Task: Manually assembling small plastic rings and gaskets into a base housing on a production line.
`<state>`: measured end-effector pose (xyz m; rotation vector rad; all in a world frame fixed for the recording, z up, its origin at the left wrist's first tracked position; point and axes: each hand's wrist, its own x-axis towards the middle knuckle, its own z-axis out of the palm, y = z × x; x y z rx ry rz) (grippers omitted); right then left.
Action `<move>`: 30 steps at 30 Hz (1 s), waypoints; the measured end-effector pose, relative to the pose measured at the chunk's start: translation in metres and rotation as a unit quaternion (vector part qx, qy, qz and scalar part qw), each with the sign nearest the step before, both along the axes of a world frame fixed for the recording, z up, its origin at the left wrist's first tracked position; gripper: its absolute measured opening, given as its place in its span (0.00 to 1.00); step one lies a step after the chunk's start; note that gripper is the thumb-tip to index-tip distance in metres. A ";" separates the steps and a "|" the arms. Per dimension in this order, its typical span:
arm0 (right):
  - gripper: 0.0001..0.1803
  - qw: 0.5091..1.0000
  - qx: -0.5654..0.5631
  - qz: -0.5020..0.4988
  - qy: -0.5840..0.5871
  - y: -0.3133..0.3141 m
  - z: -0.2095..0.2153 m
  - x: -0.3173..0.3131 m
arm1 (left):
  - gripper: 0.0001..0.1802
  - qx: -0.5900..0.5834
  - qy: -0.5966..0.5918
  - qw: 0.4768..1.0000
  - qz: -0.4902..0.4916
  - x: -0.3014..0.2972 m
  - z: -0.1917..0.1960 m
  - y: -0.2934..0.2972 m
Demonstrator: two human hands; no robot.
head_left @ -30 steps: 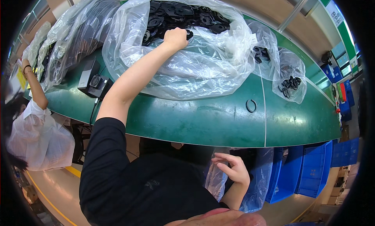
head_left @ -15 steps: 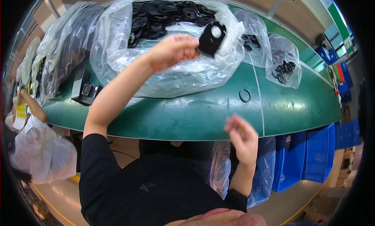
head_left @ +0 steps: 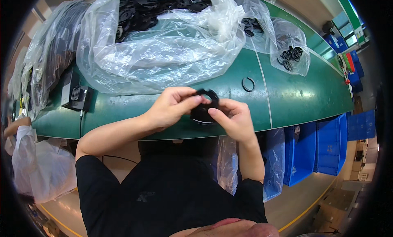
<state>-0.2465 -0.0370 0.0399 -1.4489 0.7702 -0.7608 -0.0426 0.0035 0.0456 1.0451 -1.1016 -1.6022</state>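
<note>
Just above the table's near edge, a flat black plastic part (head_left: 202, 113) with a round hole is held between both hands. My left hand (head_left: 173, 107) pinches its upper left side, thumb near the hole. My right hand (head_left: 235, 119) grips its right side, thumb on the face. The fingers behind the part are partly hidden. Beyond my right hand, a black ring (head_left: 248, 84) lies alone on the green table (head_left: 303, 98). A large clear plastic bag (head_left: 163, 69) at the back lies open, with many similar black parts (head_left: 163, 5) inside.
Two smaller clear bags of black pieces (head_left: 291, 54) lie at the back right. A black box-shaped device (head_left: 76, 94) with a cable stands at the left, near more bagged items (head_left: 51, 52). Blue bins (head_left: 330, 145) sit below the table's right edge. Another person's arm (head_left: 17, 125) shows far left.
My left hand has brought the black part from over the large bag down toward me. My right hand has moved up and left and now grips it too.
</note>
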 end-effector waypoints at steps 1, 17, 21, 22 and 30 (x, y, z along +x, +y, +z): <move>0.12 1.000 -0.009 -0.011 -0.001 -0.008 -0.004 -0.007 | 0.12 0.017 0.043 0.998 0.035 0.001 -0.005 0.000; 0.17 0.728 -0.417 -0.279 0.467 -0.310 -0.031 -0.031 | 0.11 0.150 0.109 0.981 0.063 0.014 -0.021 -0.008; 0.12 0.742 -0.400 -0.253 0.475 -0.304 -0.028 -0.022 | 0.10 0.167 0.113 0.977 0.070 0.021 -0.021 -0.007; 0.11 0.733 -0.420 -0.275 0.458 -0.301 -0.028 -0.024 | 0.10 0.167 0.110 0.977 0.069 0.021 -0.019 -0.008; 0.12 0.976 -0.078 -0.191 0.067 -0.188 0.015 -0.030 | 0.14 0.133 0.129 0.978 0.097 0.023 -0.025 -0.006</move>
